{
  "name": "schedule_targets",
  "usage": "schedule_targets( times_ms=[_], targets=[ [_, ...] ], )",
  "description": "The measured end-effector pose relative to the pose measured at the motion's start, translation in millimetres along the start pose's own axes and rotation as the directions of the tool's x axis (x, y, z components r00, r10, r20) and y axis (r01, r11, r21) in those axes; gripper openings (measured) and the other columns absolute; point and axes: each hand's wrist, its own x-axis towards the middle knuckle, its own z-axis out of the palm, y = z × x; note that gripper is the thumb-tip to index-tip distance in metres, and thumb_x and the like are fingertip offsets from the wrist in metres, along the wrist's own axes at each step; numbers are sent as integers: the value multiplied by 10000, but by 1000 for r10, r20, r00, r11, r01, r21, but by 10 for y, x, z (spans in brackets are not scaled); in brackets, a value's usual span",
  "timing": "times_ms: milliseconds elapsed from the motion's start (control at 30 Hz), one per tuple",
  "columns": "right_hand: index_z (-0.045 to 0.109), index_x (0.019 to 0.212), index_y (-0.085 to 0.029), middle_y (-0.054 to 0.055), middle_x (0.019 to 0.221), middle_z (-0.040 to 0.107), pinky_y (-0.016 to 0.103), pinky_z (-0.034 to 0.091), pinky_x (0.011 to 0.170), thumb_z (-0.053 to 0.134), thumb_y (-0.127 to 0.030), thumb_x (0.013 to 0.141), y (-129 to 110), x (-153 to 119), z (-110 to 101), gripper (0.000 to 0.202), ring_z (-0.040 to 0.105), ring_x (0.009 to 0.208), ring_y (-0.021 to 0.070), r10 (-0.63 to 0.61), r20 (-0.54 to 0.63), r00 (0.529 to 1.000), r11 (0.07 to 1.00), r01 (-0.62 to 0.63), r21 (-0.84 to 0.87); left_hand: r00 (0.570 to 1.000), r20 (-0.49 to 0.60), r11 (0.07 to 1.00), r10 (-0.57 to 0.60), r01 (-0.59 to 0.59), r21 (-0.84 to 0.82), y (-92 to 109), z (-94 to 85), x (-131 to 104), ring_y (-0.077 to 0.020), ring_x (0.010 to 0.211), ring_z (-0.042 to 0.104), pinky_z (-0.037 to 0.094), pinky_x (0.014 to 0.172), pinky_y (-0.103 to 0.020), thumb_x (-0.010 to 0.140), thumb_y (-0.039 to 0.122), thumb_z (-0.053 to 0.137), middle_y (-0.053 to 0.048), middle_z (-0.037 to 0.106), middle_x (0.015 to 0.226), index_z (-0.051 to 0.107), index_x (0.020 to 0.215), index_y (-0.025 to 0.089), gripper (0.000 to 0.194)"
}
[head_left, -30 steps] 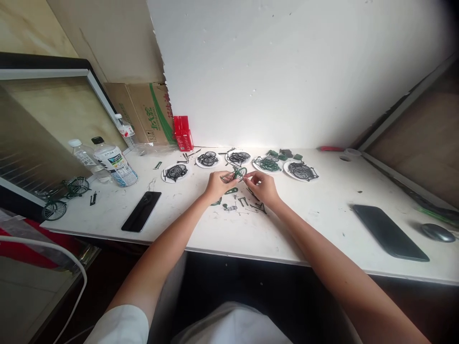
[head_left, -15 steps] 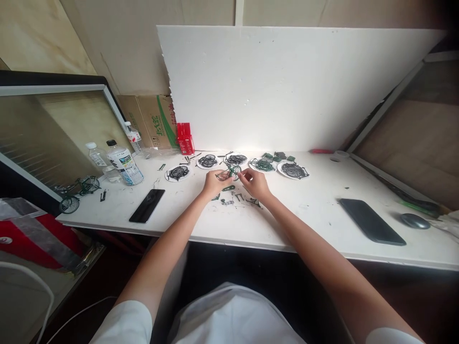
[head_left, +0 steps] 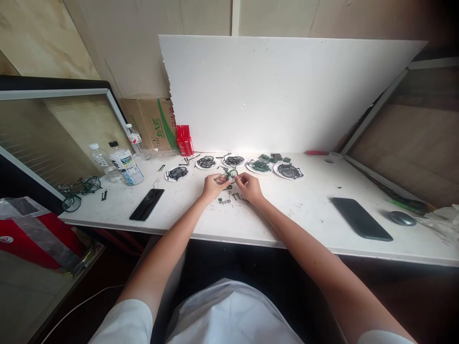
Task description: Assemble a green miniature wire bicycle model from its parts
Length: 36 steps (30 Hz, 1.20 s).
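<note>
A small green model bicycle (head_left: 232, 175), partly assembled with a spoked wheel showing, is held just over the white table. My left hand (head_left: 212, 187) is closed on its frame from the left. At the wheel's right side the fingertips of my right hand (head_left: 251, 188) are pinched together; any small part between them is too small to make out. Under the hands lie loose green and metal bits (head_left: 225, 200). Behind them, white plates hold dark wheels and parts (head_left: 234, 160), and another plate holds green frames (head_left: 259, 165).
A finished model bicycle (head_left: 81, 191) stands at the left edge. Close by are bottles (head_left: 125, 162) and a phone (head_left: 147, 204). A red box (head_left: 184, 140) stands at the back before a white board (head_left: 279, 95). To the right lie a dark flat pad (head_left: 362, 219) and a mouse (head_left: 402, 218).
The camera view has shifted slightly. Both hands remain on the model bicycle, with the wheel turned a little and my right fingertips still against its side.
</note>
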Motion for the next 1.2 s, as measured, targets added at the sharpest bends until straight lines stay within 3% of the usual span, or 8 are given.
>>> schedule_targets(
  times_ms=[200, 400, 767, 1200],
  targets=[
    [686, 878, -205, 44, 734, 676, 327, 405, 642, 597, -630, 975, 22, 4, 9, 445, 557, 667, 194, 11, 3, 1000, 1000, -11, 19, 1000, 8, 1000, -13, 13, 0, -33, 17, -16, -177, 758, 708, 567, 719, -283, 733, 446, 923, -87, 780, 852, 746, 793, 141, 358],
    [677, 857, -205, 43, 731, 665, 326, 418, 654, 588, -648, 975, 39, 12, 23, 467, 547, 662, 187, 9, -16, 1000, 1000, -9, 15, 997, 31, 991, -71, 74, -113, -63, 44, -32, -212, 809, 762, 629, 803, -345, 698, 464, 952, -114, 809, 907, 791, 909, 131, 426],
    [675, 836, -207, 50, 738, 686, 323, 412, 657, 576, -578, 998, 0, -22, 16, 417, 579, 670, 192, -37, -5, 999, 999, 37, -12, 999, -12, 995, -37, 36, -90, 12, 60, -184, -222, 844, 773, 622, 823, -340, 739, 428, 926, -123, 818, 951, 786, 906, 138, 363],
    [709, 935, -204, 48, 758, 690, 326, 444, 681, 609, -659, 971, -25, -9, -20, 467, 584, 693, 198, -84, 60, 995, 996, 85, -14, 996, -26, 988, 81, -77, 133, 30, -22, -180, -208, 775, 731, 589, 751, -318, 803, 422, 862, -97, 804, 889, 797, 865, 156, 281]
  ],
)
